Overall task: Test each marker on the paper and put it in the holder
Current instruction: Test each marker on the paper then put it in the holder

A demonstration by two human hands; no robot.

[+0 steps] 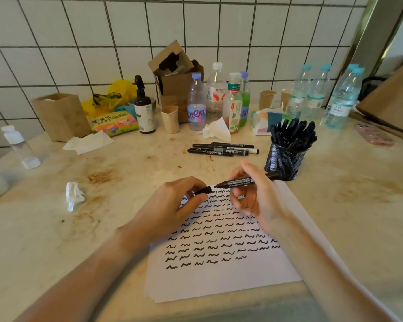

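Holding the marker (247, 181) level above the top of the paper (219, 280), your right hand (256, 198) had its fingers curled round the barrel, with the bare tip pointing left toward your other hand; your left hand (172, 205) pinched the black cap (203, 190) between thumb and fingers, the cap just apart from the tip, so the two hands sat close together but not touching. The sheet lay on the stained counter (56, 228) under both hands, its upper part filled with rows of short black squiggles and the lower strip blank. The mesh holder (285, 162) stood just beyond your right hand, packed with upright black markers, and the rear end of the held marker reached close to its base. A small group of loose markers (222, 149) lay flat on the counter behind the paper, left of the holder. Noted further back: water bottles (340, 98) along the tiled wall, a brown dropper bottle (144, 108), an open cardboard box (175, 75), and a crumpled tissue (73, 195) left of your left hand
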